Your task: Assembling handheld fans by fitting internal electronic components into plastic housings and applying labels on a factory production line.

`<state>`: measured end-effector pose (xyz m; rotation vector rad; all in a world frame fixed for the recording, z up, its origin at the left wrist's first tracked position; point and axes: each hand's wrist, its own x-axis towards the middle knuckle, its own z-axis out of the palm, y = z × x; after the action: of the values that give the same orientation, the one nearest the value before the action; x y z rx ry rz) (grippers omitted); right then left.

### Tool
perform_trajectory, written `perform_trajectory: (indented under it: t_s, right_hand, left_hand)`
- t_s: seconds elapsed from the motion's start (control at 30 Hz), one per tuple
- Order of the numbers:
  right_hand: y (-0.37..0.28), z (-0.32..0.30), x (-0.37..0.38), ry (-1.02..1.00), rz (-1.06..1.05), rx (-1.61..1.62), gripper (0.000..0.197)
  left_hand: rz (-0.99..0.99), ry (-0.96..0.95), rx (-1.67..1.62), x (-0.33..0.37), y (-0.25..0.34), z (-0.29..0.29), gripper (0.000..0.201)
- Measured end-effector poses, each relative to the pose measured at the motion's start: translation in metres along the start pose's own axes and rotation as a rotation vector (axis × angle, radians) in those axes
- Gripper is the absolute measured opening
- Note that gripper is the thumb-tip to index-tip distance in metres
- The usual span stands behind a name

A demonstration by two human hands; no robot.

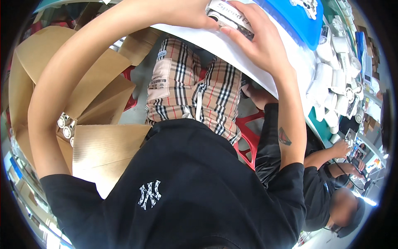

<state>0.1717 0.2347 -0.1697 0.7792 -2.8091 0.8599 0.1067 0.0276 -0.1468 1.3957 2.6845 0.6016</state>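
At the top edge, both my hands are around a white boxy thing with dark printing (233,15). It has a dark round spot and a greyish lower edge; its exact kind I cannot make out. My left hand (188,14) grips the left end, thumb against it, and its other fingers are mostly out of sight. My right hand (263,43) curls over the right end, with fingers on the far side and thumb on the near side. Under the hands lies the white table covering (199,39). A blue tray (286,23) with white parts (307,7) in it stands just right of them.
Many white plastic parts (327,79) are heaped at the right on a green tabletop. An open cardboard box (110,143) holding white round parts (66,132) stands at my left. A co-worker (317,199) sits at the right, hands (340,148) on something. A red stool (248,141) shows below.
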Motion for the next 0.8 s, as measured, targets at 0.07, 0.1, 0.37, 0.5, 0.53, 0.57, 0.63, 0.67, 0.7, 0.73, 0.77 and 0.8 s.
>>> perform_trajectory:
  t_s: [0.07, 0.1, 0.37, 0.5, 0.53, 0.57, 0.63, 0.67, 0.7, 0.73, 0.77, 0.8]
  right_hand:
    - [0.016, 0.010, -0.007, 0.102, -0.167, -0.068, 0.040]
    - [0.018, 0.013, -0.006, 0.097, -0.169, -0.085, 0.046]
    - [0.012, 0.023, -0.005, 0.198, -0.122, -0.106, 0.048]
    - [0.015, 0.012, -0.007, 0.102, -0.043, -0.025, 0.055]
    - [0.016, 0.007, -0.008, 0.082, 0.007, 0.063, 0.058]
    - [0.014, 0.002, -0.009, 0.063, 0.059, 0.146, 0.062]
    - [0.004, -0.009, -0.012, 0.200, 0.051, 0.252, 0.061]
    - [0.003, -0.015, -0.017, 0.315, 0.060, 0.255, 0.052]
    - [0.000, -0.025, -0.027, 0.424, 0.078, 0.253, 0.044]
    - [0.000, -0.037, -0.039, 0.430, 0.146, 0.192, 0.035]
    - [0.003, -0.052, -0.051, 0.436, 0.215, 0.138, 0.026]
    - [0.012, -0.061, -0.066, 0.476, 0.292, 0.130, 0.019]
  left_hand:
    - [0.007, -0.019, -0.049, 0.003, 0.011, -0.008, 0.033]
    - [-0.010, -0.016, -0.053, 0.002, 0.014, -0.011, 0.033]
    - [-0.063, 0.031, -0.022, -0.004, 0.005, -0.004, 0.027]
    - [-0.005, 0.185, 0.054, -0.001, -0.005, 0.026, 0.039]
    - [-0.022, 0.157, 0.019, 0.002, -0.004, 0.022, 0.040]
    - [-0.033, 0.130, -0.019, 0.006, -0.004, 0.018, 0.042]
    - [-0.029, 0.086, -0.036, -0.003, -0.010, 0.004, 0.046]
    - [-0.024, 0.087, -0.040, -0.009, -0.017, -0.004, 0.047]
    - [0.019, 0.194, -0.017, -0.013, -0.021, -0.012, 0.044]
    - [0.018, 0.208, 0.053, -0.017, -0.023, -0.026, 0.046]
    - [0.021, 0.264, 0.005, -0.017, -0.027, -0.038, 0.047]
    - [-0.001, 0.342, -0.031, -0.015, -0.026, -0.047, 0.046]
